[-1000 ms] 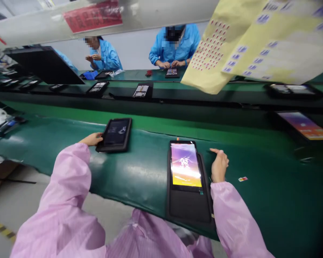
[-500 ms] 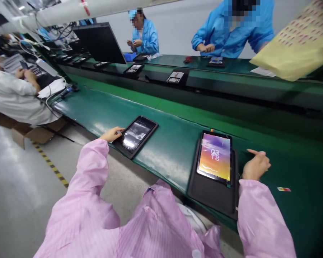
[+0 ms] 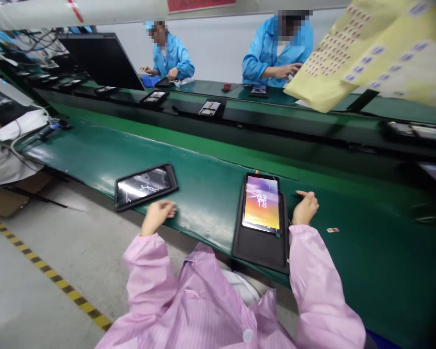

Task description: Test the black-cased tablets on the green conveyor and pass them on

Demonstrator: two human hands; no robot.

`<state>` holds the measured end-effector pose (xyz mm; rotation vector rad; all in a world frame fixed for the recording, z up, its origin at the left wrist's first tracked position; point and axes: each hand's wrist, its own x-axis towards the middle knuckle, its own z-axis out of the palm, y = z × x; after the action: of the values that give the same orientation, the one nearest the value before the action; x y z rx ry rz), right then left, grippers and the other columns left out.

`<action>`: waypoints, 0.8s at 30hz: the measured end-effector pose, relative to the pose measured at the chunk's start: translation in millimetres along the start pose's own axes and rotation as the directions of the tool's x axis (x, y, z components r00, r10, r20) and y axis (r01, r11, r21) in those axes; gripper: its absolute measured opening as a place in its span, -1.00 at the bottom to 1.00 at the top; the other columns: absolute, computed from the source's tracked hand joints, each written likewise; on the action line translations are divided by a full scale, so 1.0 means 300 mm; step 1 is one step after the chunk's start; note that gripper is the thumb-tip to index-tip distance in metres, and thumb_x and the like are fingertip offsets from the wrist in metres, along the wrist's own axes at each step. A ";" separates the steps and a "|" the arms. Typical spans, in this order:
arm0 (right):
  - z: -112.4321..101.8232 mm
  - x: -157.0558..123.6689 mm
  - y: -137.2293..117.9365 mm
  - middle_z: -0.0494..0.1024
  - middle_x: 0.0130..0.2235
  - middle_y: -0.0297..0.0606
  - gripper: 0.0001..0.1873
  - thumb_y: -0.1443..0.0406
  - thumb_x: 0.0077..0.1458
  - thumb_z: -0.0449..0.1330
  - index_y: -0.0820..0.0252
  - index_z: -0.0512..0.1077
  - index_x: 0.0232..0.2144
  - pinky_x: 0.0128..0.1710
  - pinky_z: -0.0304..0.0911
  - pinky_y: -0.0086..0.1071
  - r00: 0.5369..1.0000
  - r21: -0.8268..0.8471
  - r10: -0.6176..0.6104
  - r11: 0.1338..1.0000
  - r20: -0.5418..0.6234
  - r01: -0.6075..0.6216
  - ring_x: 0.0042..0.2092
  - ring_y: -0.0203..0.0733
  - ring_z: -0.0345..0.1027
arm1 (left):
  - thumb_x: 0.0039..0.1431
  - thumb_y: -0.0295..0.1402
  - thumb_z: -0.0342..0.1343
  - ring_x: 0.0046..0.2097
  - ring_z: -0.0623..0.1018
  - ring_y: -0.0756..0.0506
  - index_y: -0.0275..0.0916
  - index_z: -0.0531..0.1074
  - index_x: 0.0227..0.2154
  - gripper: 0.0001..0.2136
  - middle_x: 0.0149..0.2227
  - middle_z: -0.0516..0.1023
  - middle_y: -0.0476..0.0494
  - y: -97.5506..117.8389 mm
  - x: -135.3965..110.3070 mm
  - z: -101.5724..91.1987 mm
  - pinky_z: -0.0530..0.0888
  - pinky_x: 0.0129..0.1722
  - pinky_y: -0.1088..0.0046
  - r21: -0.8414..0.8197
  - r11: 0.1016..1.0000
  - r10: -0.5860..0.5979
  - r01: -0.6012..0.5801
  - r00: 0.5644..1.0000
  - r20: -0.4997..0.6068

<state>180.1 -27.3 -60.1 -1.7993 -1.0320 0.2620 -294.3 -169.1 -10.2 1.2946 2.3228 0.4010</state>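
Observation:
My left hand (image 3: 158, 213) rests on the front edge of the green mat (image 3: 210, 203), fingers loosely bent and holding nothing. Just beyond it to the left lies a dark-screened tablet (image 3: 145, 185) in a black frame, apart from the hand. A lit tablet (image 3: 261, 202) showing a clock lies on a black tray (image 3: 259, 249) in front of me. My right hand (image 3: 305, 208) sits on the mat right of that tray, curled into a loose fist with the index finger out. Both sleeves are pink.
A small coloured sticker (image 3: 333, 230) lies right of my right hand. Yellow label sheets (image 3: 366, 53) hang at the top right. Behind, a conveyor (image 3: 276, 121) carries black trays; two people in blue work beyond it. A person's white sleeve (image 3: 0, 165) is at far left.
My left hand has let go of the dark tablet and drawn back toward me; the tablet now lies turned sideways. The view swung left, then partly back. My right hand stayed put.

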 end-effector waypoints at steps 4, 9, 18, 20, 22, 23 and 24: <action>-0.001 0.003 -0.001 0.49 -0.14 -0.05 -0.24 -0.02 0.23 -0.40 0.22 0.51 -0.32 0.11 0.00 -0.04 1.000 0.029 0.004 1.000 0.020 -0.004 -0.01 0.01 0.24 | 0.16 0.02 -0.07 0.05 0.45 -0.35 -0.33 0.42 -0.01 -0.45 -0.03 0.49 -0.39 0.019 -0.028 0.024 0.35 0.07 0.04 0.000 0.999 -0.039 0.043 0.909 -0.415; 0.004 -0.007 -0.014 0.47 -0.09 -0.09 -0.27 -0.04 0.23 -0.38 0.18 0.50 -0.31 0.15 -0.10 0.02 0.999 0.044 0.033 0.998 0.035 -0.035 0.04 0.03 0.20 | 0.12 0.15 -0.09 0.33 -0.06 -0.52 -0.66 -0.08 0.25 -0.07 0.28 -0.06 -0.77 -0.147 0.046 -0.036 -0.12 0.25 -0.15 -0.056 0.940 -0.297 0.336 0.727 -0.619; -0.002 -0.012 -0.022 0.48 -0.07 -0.10 -0.29 -0.05 0.22 -0.38 0.14 0.48 -0.30 0.14 -0.05 -0.05 0.999 0.044 0.037 0.998 0.032 -0.038 0.05 -0.01 0.21 | 0.00 0.14 0.09 0.35 -0.21 -0.51 -0.72 -0.27 0.26 0.10 0.28 -0.30 -0.87 0.089 0.052 0.152 0.01 0.27 0.01 -0.140 0.986 -0.136 0.095 0.936 -0.325; -0.006 -0.010 -0.021 0.47 -0.08 -0.07 -0.28 -0.05 0.22 -0.40 0.15 0.47 -0.30 0.13 -0.02 -0.05 0.999 0.043 0.017 0.999 0.036 -0.018 0.04 -0.01 0.22 | 0.05 0.11 0.06 0.34 -0.17 -0.53 -0.74 -0.20 0.25 0.03 0.28 -0.31 -0.87 0.120 0.062 0.176 0.02 0.26 -0.03 -0.084 0.994 -0.103 0.076 0.912 -0.397; -0.012 -0.010 -0.027 0.47 -0.09 -0.04 -0.27 -0.05 0.22 -0.41 0.16 0.47 -0.28 0.12 -0.02 -0.03 0.998 0.043 -0.019 0.999 0.052 0.017 0.03 -0.01 0.22 | 0.12 0.10 -0.03 0.34 -0.09 -0.51 -0.71 -0.09 0.22 -0.08 0.26 -0.17 -0.85 0.113 0.090 0.176 0.01 0.25 -0.07 -0.024 0.997 -0.078 0.076 0.872 -0.484; -0.017 -0.013 -0.034 0.47 -0.09 -0.04 -0.27 -0.05 0.22 -0.40 0.16 0.47 -0.25 0.13 -0.02 -0.03 0.997 0.047 -0.049 0.998 0.068 0.046 0.03 -0.01 0.23 | 0.15 0.09 -0.07 0.34 -0.05 -0.48 -0.68 -0.03 0.21 -0.13 0.25 -0.07 -0.82 0.098 0.107 0.169 -0.01 0.25 -0.10 0.014 0.997 -0.056 0.073 0.860 -0.507; -0.025 -0.018 -0.044 0.47 -0.08 -0.04 -0.28 -0.06 0.22 -0.38 0.16 0.47 -0.23 0.14 -0.02 -0.02 0.992 0.054 -0.089 0.995 0.091 0.085 0.05 -0.01 0.23 | 0.18 0.09 -0.10 0.33 -0.03 -0.46 -0.66 0.02 0.19 -0.18 0.22 0.01 -0.79 0.080 0.122 0.159 -0.05 0.25 -0.12 0.054 0.996 -0.029 0.066 0.855 -0.517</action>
<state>174.2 -34.6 -46.8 -1.7055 -1.1573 0.3185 -269.2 -123.7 -49.0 1.2740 2.8268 0.7342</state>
